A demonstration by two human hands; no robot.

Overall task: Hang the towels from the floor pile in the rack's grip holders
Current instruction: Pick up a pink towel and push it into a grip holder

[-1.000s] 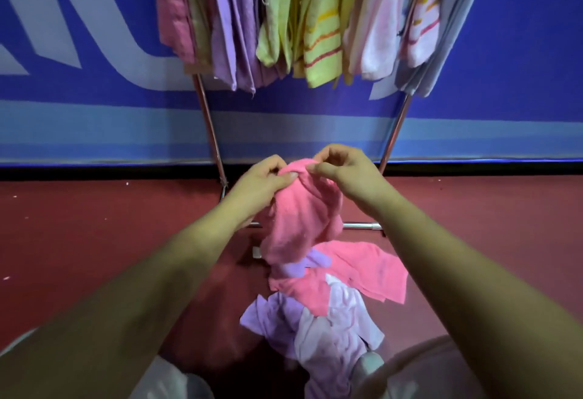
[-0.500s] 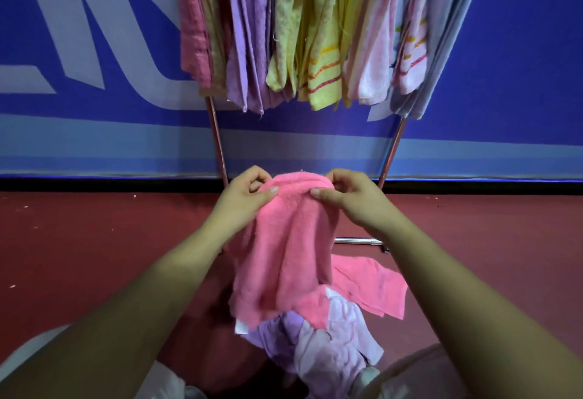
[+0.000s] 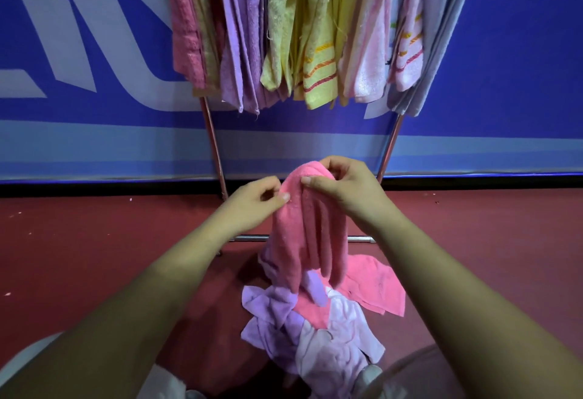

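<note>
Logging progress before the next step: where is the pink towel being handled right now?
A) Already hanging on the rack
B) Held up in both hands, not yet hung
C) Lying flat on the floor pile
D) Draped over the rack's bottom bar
B: the left hand and right hand both pinch the top of the pink towel, which dangles over the floor pile, well below the hung towels.

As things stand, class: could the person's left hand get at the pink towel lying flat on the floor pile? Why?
Probably not directly. The left hand is pinching the raised pink towel, which hangs between it and the floor pink towel. It would need to let go and reach around.
</note>
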